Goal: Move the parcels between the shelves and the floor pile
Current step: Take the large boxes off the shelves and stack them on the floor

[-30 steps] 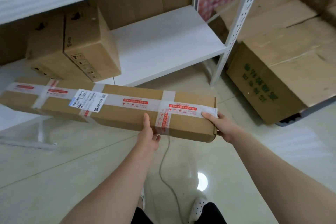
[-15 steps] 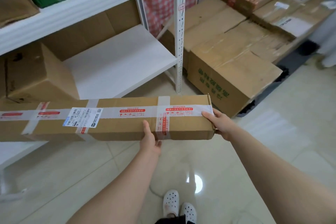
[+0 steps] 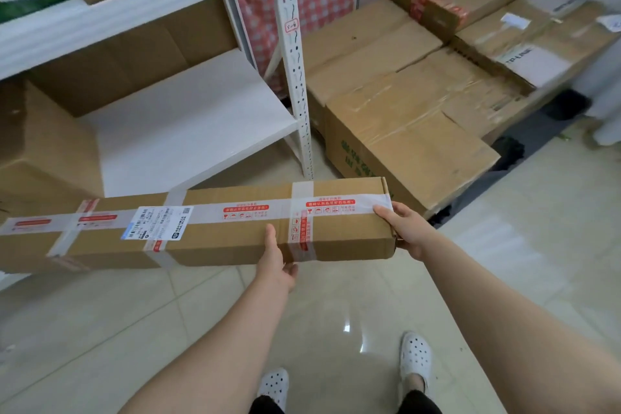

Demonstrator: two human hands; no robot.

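Long parcel: the long parcel [image 3: 215, 228] is in the air, roughly level, in front of the shelving and above the floor [image 3: 336, 306]; its left end runs out of view.
Left hand: the left hand [image 3: 276, 264] holds the parcel from beneath, thumb up the near face beside a cross band of tape.
Right hand: the right hand [image 3: 408, 228] grips the parcel's right end, thumb on the top edge (the fingers are hidden behind the end).
Shipping label: a white shipping label [image 3: 156, 223] sits on the parcel's top.
Lower shelf: the lower shelf [image 3: 188, 131] is behind the parcel, with a brown box [image 3: 37, 144] at its left.
Floor pile: the floor pile [image 3: 420, 104] of cartons lies right of the white post [image 3: 295, 60].
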